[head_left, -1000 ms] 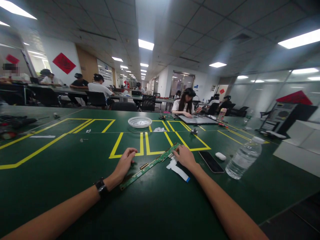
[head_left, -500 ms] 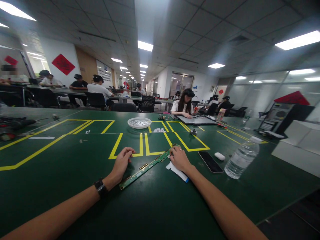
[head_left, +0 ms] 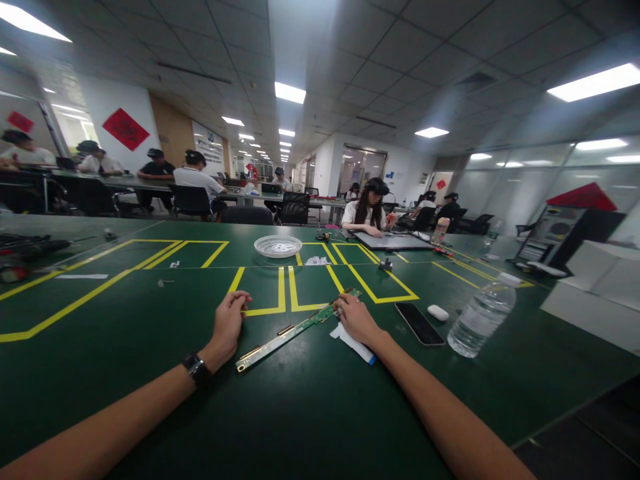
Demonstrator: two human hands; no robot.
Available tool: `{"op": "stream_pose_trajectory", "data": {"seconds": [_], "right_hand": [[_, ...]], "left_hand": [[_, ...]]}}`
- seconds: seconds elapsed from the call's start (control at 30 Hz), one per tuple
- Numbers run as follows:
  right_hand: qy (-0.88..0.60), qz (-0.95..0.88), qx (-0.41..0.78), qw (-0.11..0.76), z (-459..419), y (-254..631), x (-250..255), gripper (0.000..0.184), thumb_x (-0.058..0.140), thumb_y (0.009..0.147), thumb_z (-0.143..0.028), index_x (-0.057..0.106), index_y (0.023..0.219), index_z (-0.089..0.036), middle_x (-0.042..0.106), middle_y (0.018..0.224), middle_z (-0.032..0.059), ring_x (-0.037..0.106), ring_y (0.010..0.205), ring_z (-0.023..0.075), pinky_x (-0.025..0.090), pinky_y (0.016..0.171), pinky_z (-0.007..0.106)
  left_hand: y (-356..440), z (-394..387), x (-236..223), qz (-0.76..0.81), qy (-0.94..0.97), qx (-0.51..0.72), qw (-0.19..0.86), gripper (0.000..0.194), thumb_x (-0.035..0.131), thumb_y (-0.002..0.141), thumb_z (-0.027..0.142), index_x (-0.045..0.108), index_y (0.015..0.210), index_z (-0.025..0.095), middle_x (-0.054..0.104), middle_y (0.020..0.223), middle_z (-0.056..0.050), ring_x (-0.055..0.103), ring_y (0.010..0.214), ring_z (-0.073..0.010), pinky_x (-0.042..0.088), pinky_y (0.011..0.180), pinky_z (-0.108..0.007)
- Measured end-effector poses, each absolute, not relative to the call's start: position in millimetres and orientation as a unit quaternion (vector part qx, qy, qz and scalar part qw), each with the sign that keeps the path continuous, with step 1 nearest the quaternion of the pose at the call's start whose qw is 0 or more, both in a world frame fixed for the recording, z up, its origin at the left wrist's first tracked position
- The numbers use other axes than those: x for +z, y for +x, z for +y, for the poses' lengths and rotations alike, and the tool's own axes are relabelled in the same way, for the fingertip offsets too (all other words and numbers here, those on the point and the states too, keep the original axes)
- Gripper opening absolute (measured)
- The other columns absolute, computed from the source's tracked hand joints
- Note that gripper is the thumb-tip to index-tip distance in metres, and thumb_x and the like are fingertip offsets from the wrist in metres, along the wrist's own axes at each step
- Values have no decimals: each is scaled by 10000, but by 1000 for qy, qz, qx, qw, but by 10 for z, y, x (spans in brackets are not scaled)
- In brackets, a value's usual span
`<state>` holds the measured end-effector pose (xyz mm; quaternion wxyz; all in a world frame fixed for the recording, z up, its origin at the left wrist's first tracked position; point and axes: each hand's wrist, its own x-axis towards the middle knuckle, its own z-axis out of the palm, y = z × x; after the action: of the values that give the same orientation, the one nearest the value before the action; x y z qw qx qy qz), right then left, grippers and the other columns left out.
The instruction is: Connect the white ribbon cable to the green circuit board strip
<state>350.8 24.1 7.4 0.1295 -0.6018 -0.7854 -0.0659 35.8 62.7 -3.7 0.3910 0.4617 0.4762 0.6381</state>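
A long, narrow green circuit board (head_left: pixel 287 340) with gold-coloured strips along its edge lies slantwise on the green table. My right hand (head_left: pixel 357 319) is closed on its far right end, fingers bent over the board. Beneath that hand and wrist is a flat white strip with a blue end (head_left: pixel 356 343), partly covered. To the left of the board, my left hand (head_left: pixel 229 330) stays apart from it, its fingers curled in and nothing visible between them. A black watch (head_left: pixel 196 369) is on my left wrist.
Right of my hands are a phone (head_left: pixel 419 324), a white earbud case (head_left: pixel 438 313) and a water bottle (head_left: pixel 483 317). A white basket (head_left: pixel 278 247) stands farther back, beyond yellow tape outlines (head_left: pixel 283 290). Across the table sits a person (head_left: pixel 367 207) with a dark flat panel (head_left: pixel 393 241).
My left hand has shifted left, away from the board. The board's near end has swung slightly up and tilted, now showing a paler face. My right hand keeps its hold.
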Motion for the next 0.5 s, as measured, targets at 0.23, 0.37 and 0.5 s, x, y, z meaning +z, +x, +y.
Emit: {"op": "stream_pose_trajectory", "data": {"seconds": [0.23, 0.37, 0.5], "right_hand": [[-603, -785, -85, 118, 235, 3506, 62, 521, 375, 930, -193, 359, 1442, -287, 381, 1421, 135, 418, 1236, 267, 369, 958, 395], [-596, -788, -78, 135, 256, 3524, 43, 485, 396, 917, -175, 445, 1394, -246, 468, 1347, 129, 429, 1218, 241, 360, 968, 367], [-590, -792, -77, 141, 253, 3518, 82, 418, 412, 906, -149, 558, 1289, -227, 529, 1273, 115, 457, 1179, 232, 374, 935, 343]], "left_hand": [[293, 671, -25, 500, 496, 634, 320, 210, 521, 740, 360, 581, 862, 200, 599, 870, -21, 536, 794, -181, 428, 709, -284], [356, 563, 48, 494, 675, 479, 266, 340, 497, 813, 370, 600, 1103, 225, 590, 1192, -80, 495, 1133, -275, 369, 982, -441], [504, 342, 140, 374, 868, 278, 171, 440, 412, 916, 409, 452, 1350, 350, 310, 1525, -32, 260, 1379, -299, 229, 1075, -539]]}}
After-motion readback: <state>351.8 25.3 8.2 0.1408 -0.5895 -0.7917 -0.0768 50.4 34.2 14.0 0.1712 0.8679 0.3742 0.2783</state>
